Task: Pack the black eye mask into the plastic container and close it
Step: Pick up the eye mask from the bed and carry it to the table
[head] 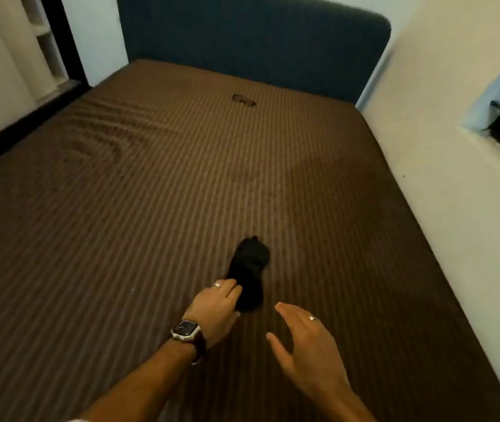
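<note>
- Nearest the camera: two bare forearms reach in from the bottom edge; a watch (pixel 188 330) sits on the left wrist.
- Right hand (pixel 306 345) hovers just right of the black eye mask (pixel 250 274), not touching it; fingers (pixel 283 309) spread and loosely extended, holding nothing.
- Left hand (pixel 216 304) is at the mask's near-left edge, fingers curled onto the fabric. It looks like a pinch, but the tips are hidden against the black cloth, so a closed grip can't be confirmed.
- Mask lies bunched in an elongated heap on the striped bed (pixel 120 223), near centre, just ahead of both hands.
- Handling estimate: light, soft, limp cloth; no fragility, low slip risk. It will droop and unfold when lifted.
- Best hold: gather the bunched middle, or pinch both ends and fold, so it goes in compact.
- No plastic container in view; a small dark object (pixel 244 100) far up the bed is too blurred to identify.
</note>
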